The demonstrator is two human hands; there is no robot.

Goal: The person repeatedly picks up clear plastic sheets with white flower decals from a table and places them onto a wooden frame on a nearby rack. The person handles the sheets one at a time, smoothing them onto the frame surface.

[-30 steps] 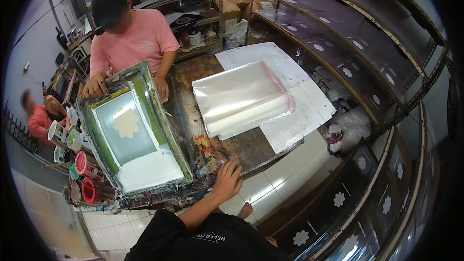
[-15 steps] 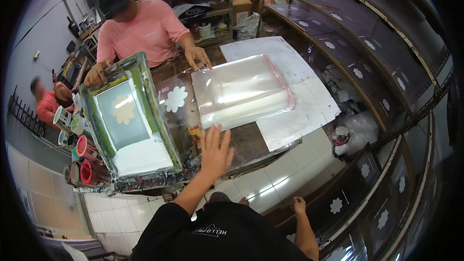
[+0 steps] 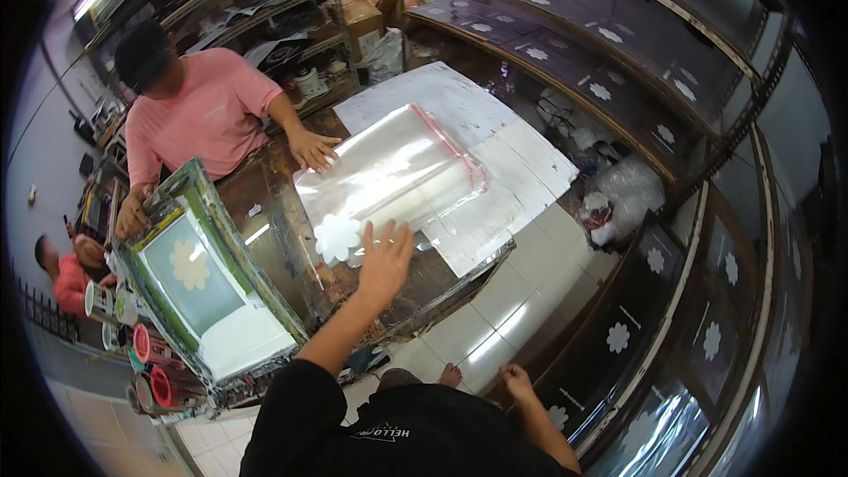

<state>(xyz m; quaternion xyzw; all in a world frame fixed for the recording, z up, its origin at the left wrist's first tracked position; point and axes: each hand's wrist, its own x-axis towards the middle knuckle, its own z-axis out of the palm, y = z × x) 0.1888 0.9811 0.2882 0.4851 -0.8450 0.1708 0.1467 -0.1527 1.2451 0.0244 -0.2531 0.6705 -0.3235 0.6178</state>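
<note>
My left hand (image 3: 385,258), fingers spread, is over the near edge of a stack of clear plastic bags (image 3: 397,168) with a pink-red band along one side. Just left of its fingers is a white flower print (image 3: 337,238) on clear film at the stack's near left corner. Whether my fingertips touch the film I cannot tell. My right hand (image 3: 516,383) hangs low beside my body, its fingers curled, with nothing visible in it. Across the table a co-worker's hand (image 3: 314,148) rests at the stack's far left edge. The person's other hand (image 3: 132,215) holds a framed printing screen (image 3: 228,287), which stands tilted.
White boards (image 3: 503,163) lie under the stack on the dark, worn table. Paint cans (image 3: 168,384) crowd the left side. Racks of sheets with white flowers (image 3: 655,261) line the right. Plastic wrap (image 3: 623,190) lies beyond the table corner. Another person (image 3: 71,278) sits far left.
The flower-printed film has shifted from beside the screen onto the stack's near left corner. The co-worker's hand has moved along with it. My view has turned; my right hand still hangs low.
</note>
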